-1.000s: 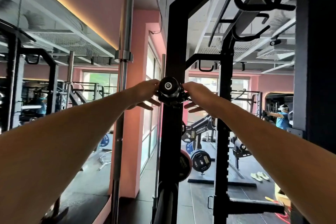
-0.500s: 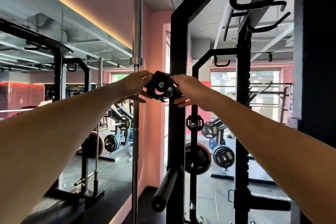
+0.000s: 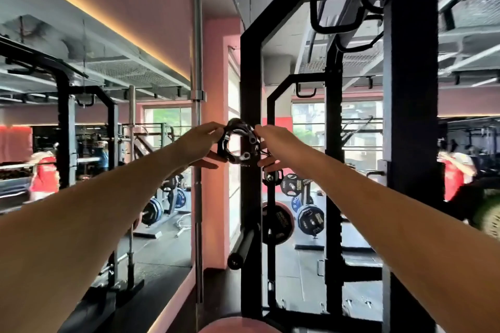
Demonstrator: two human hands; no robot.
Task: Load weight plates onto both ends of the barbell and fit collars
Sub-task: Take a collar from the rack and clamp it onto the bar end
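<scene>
Both my arms reach forward at chest height. Between my hands are black ring-shaped barbell collars [image 3: 238, 144] with silver clamp fittings, held in front of the black rack upright [image 3: 250, 224]. My left hand [image 3: 201, 140] pinches their left rim. My right hand [image 3: 273, 143] grips their right side, fingers curled underneath. I can see through the ring's open centre. A bare steel barbell [image 3: 197, 127] stands upright just left of my left hand. An empty black storage peg [image 3: 240, 247] sticks out of the upright lower down. Weight plates [image 3: 277, 220] hang on the rack beyond.
A mirror wall [image 3: 89, 159] fills the left side, reflecting racks and loaded bars. A pink pillar [image 3: 213, 197] stands behind the upright barbell. More rack posts [image 3: 410, 143] rise at right. A person in red [image 3: 456, 176] stands far right. Blue plates [image 3: 311, 219] sit on the floor rack beyond.
The collars have come off the peg that filled their centre; the ring now shows open. My hands and the view have shifted lower and a bit right.
</scene>
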